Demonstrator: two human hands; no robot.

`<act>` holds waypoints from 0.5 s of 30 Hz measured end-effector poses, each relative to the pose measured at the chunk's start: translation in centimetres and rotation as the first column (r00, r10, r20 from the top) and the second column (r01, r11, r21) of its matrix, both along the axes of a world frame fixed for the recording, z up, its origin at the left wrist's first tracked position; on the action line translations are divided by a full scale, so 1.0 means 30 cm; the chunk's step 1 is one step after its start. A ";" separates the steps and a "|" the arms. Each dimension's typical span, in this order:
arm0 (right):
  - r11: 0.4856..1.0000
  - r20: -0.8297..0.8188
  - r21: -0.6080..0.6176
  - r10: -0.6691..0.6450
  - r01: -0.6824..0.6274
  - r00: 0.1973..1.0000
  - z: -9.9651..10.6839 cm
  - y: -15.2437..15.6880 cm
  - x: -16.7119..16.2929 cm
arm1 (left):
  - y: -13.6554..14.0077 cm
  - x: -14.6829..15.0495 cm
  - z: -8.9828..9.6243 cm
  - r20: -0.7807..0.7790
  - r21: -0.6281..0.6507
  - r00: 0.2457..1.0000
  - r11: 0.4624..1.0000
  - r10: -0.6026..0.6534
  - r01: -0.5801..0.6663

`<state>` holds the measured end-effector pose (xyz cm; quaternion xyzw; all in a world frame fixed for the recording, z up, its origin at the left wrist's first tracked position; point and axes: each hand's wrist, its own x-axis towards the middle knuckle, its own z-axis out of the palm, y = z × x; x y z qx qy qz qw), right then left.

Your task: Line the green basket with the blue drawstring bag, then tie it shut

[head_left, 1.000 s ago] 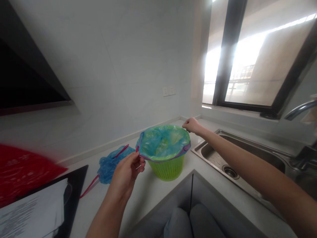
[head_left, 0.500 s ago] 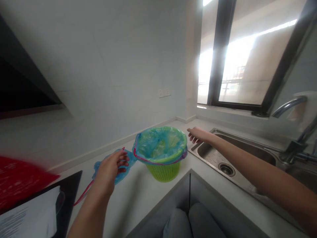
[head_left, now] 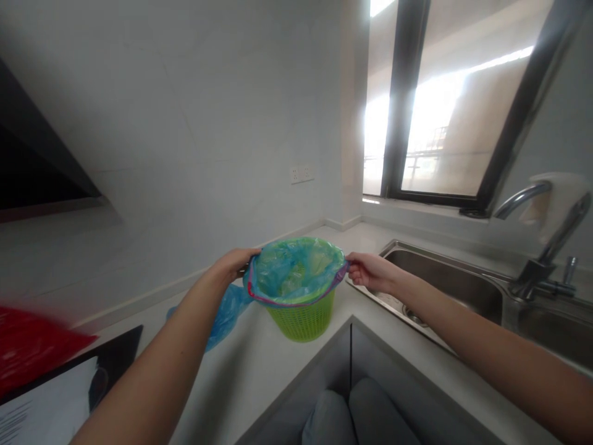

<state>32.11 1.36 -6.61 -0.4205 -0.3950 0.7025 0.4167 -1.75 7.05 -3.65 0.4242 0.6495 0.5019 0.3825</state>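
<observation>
A green plastic basket (head_left: 303,320) stands upright on the white counter, lined with a translucent blue garbage bag (head_left: 296,272). The bag's edge, with a pink-purple drawstring, is folded over the basket's rim. At the rim's left side, my left hand (head_left: 236,262) is closed on the bag's edge, its fingers partly hidden. My right hand (head_left: 368,271) pinches the bag's edge at the right side of the rim. More blue plastic (head_left: 227,315) spreads on the counter left of the basket, partly behind my left forearm.
To the right is a steel sink (head_left: 445,275) with a chrome faucet (head_left: 532,266). A black cooktop (head_left: 132,346) with a printed sheet (head_left: 50,395) lies at the left, beside a red bag (head_left: 37,346). Behind the counter rises the wall with a socket (head_left: 301,173).
Both hands have come to the basket's rim and closed on the bag's edge; before, they were apart from it. The view has shifted slightly.
</observation>
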 end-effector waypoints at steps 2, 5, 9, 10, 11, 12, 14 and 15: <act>0.992 0.114 0.118 -0.066 0.052 0.991 0.029 0.014 -0.010 | 0.019 0.003 -0.008 -0.076 -0.005 0.997 1.000 0.021 -0.022; 0.965 0.212 0.255 -0.120 0.063 0.970 0.062 0.032 -0.037 | 0.031 0.009 -0.025 -0.172 0.096 0.982 0.993 0.080 -0.064; 0.853 0.499 0.521 -0.273 -0.032 0.823 0.086 0.037 -0.081 | 0.018 0.023 -0.035 -0.334 0.252 0.928 0.964 0.168 -0.083; 0.809 0.578 0.583 -0.343 -0.080 0.740 0.091 0.034 -0.090 | 0.012 0.028 -0.033 -0.373 0.278 0.911 0.958 0.177 -0.073; 0.770 0.633 0.624 -0.403 -0.129 0.660 0.097 0.031 -0.099 | 0.007 0.034 -0.030 -0.405 0.297 0.896 0.953 0.180 -0.057; 0.741 0.670 0.649 -0.447 -0.175 0.593 0.104 0.027 -0.106 | 0.002 0.040 -0.027 -0.439 0.313 0.881 0.949 0.177 -0.035; 0.714 0.709 0.660 -0.489 -0.235 0.509 0.117 0.023 -0.117 | 0.001 0.047 -0.021 -0.490 0.350 0.856 0.936 0.166 0.019; 0.712 0.723 0.655 -0.494 -0.252 0.483 0.124 0.023 -0.119 | 0.005 0.049 -0.020 -0.494 0.367 0.855 0.930 0.161 0.037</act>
